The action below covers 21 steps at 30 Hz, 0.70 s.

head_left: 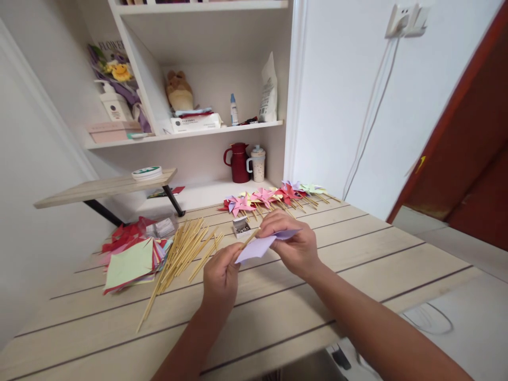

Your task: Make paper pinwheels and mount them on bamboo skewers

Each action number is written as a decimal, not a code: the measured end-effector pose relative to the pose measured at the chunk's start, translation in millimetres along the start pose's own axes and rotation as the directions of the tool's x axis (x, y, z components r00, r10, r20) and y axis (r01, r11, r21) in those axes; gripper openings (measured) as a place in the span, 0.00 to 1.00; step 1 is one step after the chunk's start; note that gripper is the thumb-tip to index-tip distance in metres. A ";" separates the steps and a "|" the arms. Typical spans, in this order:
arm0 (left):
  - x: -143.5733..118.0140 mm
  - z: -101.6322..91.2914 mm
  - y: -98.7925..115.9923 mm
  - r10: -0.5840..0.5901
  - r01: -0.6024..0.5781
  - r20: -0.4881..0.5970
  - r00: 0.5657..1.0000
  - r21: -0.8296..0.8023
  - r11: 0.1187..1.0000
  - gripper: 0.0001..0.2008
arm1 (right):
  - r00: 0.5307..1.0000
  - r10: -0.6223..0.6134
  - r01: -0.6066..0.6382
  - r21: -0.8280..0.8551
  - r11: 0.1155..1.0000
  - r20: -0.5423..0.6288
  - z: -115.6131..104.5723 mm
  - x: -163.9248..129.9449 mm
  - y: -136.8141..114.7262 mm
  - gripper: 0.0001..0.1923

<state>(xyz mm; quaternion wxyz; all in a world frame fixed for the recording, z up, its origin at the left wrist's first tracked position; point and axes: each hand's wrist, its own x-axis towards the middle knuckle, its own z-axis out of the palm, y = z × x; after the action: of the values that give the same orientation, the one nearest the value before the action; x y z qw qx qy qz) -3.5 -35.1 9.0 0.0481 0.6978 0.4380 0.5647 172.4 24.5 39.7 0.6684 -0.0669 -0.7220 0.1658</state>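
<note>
My left hand [222, 272] is closed round a thin wooden stick [251, 237], whose tip reaches up to the fingers of my right hand. My right hand [296, 246] pinches a light purple paper pinwheel [256, 250] against that end of the stick. Part of the paper is hidden under my fingers. Just behind my hands stands a small open box [241, 227] with tiny metal pins in it. To the left lies a loose heap of wooden sticks [180, 256], beside a stack of coloured paper squares [129, 264].
Finished paper pinwheels [264, 197] on sticks lie in a row along the back of the slatted table [357, 254]. A small raised shelf [99, 186] stands at the left. Behind are a dark red jug [238, 163] and a speckled cup [259, 165].
</note>
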 end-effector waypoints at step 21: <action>4.5 -0.8 3.1 0.102 -0.100 -0.036 0.994 0.048 0.994 0.16 | 0.999 -0.016 0.015 0.036 0.999 0.039 -1.1 -0.3 -0.1 0.07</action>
<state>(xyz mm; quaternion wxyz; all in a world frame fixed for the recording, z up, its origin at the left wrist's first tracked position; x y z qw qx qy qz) -2.5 -34.4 14.4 -0.0050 0.7090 0.4159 0.5695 173.5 24.4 39.5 0.6565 -0.0460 -0.7324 0.1748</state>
